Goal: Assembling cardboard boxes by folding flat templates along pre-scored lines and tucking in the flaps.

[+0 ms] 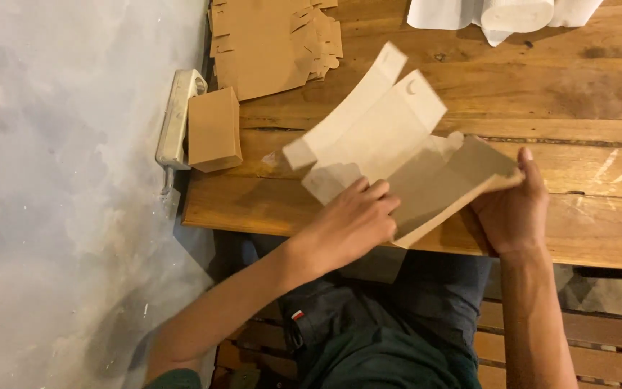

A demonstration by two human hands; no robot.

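The person's dark-trousered lap sits below the wooden bench (pixel 584 238). Over its near edge a half-folded cardboard box blank (pixel 397 155) is held up: the right hand (pixel 516 209) grips its right corner, steadying it, while the left hand (pixel 350 223), fingers curled, presses a panel. A finished box (pixel 214 130) and flat blanks (pixel 271 43) lie left.
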